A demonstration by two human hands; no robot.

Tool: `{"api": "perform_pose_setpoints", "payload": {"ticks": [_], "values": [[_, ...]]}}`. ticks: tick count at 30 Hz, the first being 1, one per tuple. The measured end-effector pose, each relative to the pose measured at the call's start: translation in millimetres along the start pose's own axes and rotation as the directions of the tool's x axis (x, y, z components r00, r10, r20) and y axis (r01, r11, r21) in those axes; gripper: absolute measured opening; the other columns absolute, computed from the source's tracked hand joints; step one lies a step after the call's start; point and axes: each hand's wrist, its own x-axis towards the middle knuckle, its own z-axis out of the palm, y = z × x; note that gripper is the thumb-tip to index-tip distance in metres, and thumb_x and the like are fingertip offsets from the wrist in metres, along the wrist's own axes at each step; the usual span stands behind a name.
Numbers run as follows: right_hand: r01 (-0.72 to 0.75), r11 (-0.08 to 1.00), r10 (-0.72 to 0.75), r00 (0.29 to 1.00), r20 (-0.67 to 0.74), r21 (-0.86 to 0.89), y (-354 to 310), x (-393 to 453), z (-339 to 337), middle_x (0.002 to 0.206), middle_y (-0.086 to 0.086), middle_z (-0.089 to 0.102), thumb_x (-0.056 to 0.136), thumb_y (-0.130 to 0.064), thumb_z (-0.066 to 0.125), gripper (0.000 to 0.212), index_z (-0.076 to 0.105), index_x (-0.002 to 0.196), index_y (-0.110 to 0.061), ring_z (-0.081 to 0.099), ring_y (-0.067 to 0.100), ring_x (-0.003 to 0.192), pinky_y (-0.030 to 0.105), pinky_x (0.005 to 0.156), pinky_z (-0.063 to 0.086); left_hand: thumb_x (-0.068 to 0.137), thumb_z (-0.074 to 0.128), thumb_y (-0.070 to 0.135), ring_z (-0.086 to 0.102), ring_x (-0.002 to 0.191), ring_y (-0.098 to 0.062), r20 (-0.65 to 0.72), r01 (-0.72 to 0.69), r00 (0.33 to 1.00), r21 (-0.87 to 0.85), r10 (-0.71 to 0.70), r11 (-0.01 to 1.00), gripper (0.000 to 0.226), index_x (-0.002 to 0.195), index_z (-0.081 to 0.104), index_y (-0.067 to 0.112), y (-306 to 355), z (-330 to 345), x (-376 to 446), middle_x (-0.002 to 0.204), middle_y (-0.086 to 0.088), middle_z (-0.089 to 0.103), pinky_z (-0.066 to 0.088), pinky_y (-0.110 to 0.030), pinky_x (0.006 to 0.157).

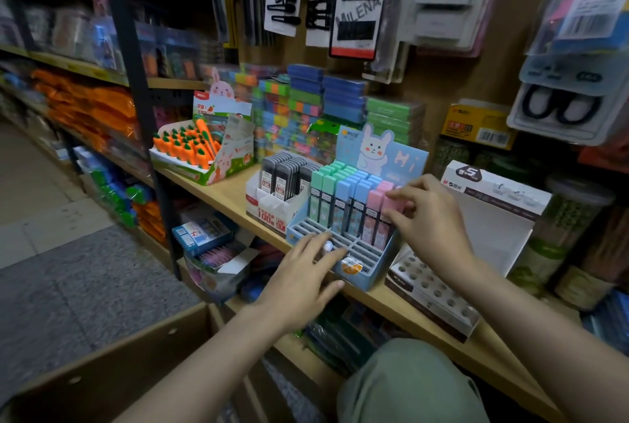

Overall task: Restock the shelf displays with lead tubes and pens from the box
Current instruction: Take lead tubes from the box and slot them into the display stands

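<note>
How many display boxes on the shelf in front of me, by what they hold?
Carrot pen display: 1
Dark lead tube display: 1
Pastel lead tube display: 1, right hand on its pink tubes
White display with round holes: 1
Total: 4

On the shelf (231, 198), a slotted display (343, 245) sits at the front edge with lead tubes (347, 201) in its rear slots. Behind-left stands a second tube display (272, 208); right, a holed pen stand (432, 290). A cardboard box (112, 364) lies below.
</note>
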Motion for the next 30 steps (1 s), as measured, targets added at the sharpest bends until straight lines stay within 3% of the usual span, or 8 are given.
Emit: {"api": "perform_pose_setpoints", "payload": {"ticks": [6, 10, 13, 16, 19, 22, 27, 30], "values": [[-0.03, 0.998, 0.029, 0.999, -0.032, -0.062, 0, -9, 3, 0.101, -0.001, 0.047, 0.09, -0.029, 0.068, 0.032, 0.07, 0.118, -0.016, 0.051, 0.016, 0.088, 0.041, 0.075, 0.054, 0.098, 0.043, 0.047, -0.002, 0.149, -0.016, 0.058, 0.029, 0.998, 0.031, -0.031, 0.999, 0.058, 0.151, 0.019, 0.038, 3, -5, 1, 0.162, 0.009, 0.001, 0.012, -0.041, 0.121], [0.0, 0.999, 0.002, 0.998, -0.056, 0.036, -11, -22, -2, 0.108, -0.003, 0.045, 0.088, -0.023, 0.068, 0.044, 0.058, 0.13, -0.023, 0.049, 0.009, 0.09, 0.026, 0.076, 0.047, 0.098, 0.047, 0.042, -0.006, 0.148, -0.01, -0.037, 0.012, 0.999, -0.059, -0.014, 0.998, 0.056, 0.149, 0.023, 0.04, 8, -10, -12, 0.161, 0.014, -0.005, 0.007, -0.038, 0.121], [0.078, 0.977, -0.068, 0.996, -0.058, 0.2, -38, -38, 2, 0.105, -0.005, 0.05, 0.085, -0.014, 0.07, 0.036, 0.06, 0.119, -0.021, 0.049, 0.002, 0.086, 0.009, 0.077, 0.04, 0.097, 0.054, 0.032, 0.018, 0.142, -0.003, -0.213, 0.02, 0.972, -0.347, -0.099, 0.938, 0.043, 0.138, 0.043, 0.036, 1, -7, -44, 0.152, 0.016, 0.025, 0.021, -0.025, 0.114], [0.045, 0.934, -0.086, 0.991, 0.1, 0.353, -77, -55, 27, 0.099, -0.007, 0.056, 0.084, -0.014, 0.069, 0.027, 0.062, 0.108, -0.024, 0.055, 0.0, 0.08, 0.005, 0.072, 0.039, 0.093, 0.061, 0.022, 0.053, 0.112, 0.003, -0.216, 0.146, 0.92, -0.589, -0.328, 0.795, 0.022, 0.114, 0.062, 0.03, -23, 7, -93, 0.117, 0.016, 0.059, 0.043, -0.014, 0.092], [-0.078, 0.862, -0.11, 0.936, 0.334, 0.501, -113, -79, 76, 0.094, -0.006, 0.063, 0.085, -0.013, 0.068, 0.02, 0.065, 0.103, -0.022, 0.06, 0.003, 0.075, 0.013, 0.07, 0.047, 0.091, 0.062, 0.005, 0.063, 0.093, -0.008, -0.085, 0.386, 0.748, -0.751, -0.659, 0.536, 0.014, 0.097, 0.067, 0.016, -59, 39, -150, 0.098, 0.001, 0.07, 0.047, -0.018, 0.08], [-0.183, 0.845, -0.126, 0.845, 0.519, 0.502, -139, -115, 139, 0.089, -0.004, 0.067, 0.083, -0.01, 0.07, 0.017, 0.067, 0.097, -0.019, 0.06, 0.006, 0.073, 0.017, 0.073, 0.048, 0.09, 0.056, -0.007, 0.057, 0.088, -0.02, 0.154, 0.592, 0.419, -0.794, -0.895, 0.141, 0.014, 0.094, 0.065, 0.003, -96, 75, -211, 0.099, -0.022, 0.068, 0.044, -0.028, 0.071], [-0.274, 0.905, -0.126, 0.561, 0.818, 0.326, -144, -197, 236, 0.082, -0.007, 0.064, 0.085, -0.012, 0.069, 0.018, 0.065, 0.092, -0.027, 0.059, 0.01, 0.075, 0.01, 0.064, 0.043, 0.092, 0.051, -0.002, 0.062, 0.103, -0.039, 0.314, 0.622, 0.026, -0.748, -0.949, -0.231, 0.016, 0.092, 0.067, -0.002, -136, 127, -292, 0.104, -0.024, 0.068, 0.052, -0.04, 0.09], [-0.213, 0.959, -0.08, 0.426, 0.901, 0.186, -131, -236, 276, 0.108, -0.001, 0.064, 0.086, -0.014, 0.068, 0.027, 0.066, 0.111, -0.025, 0.063, 0.012, 0.093, 0.001, 0.068, 0.034, 0.094, 0.053, 0.007, 0.063, 0.1, -0.045, 0.4, 0.589, -0.069, -0.723, -0.914, -0.361, 0.016, 0.1, 0.068, 0.004, -148, 154, -316, 0.107, -0.026, 0.068, 0.053, -0.05, 0.089]]}}
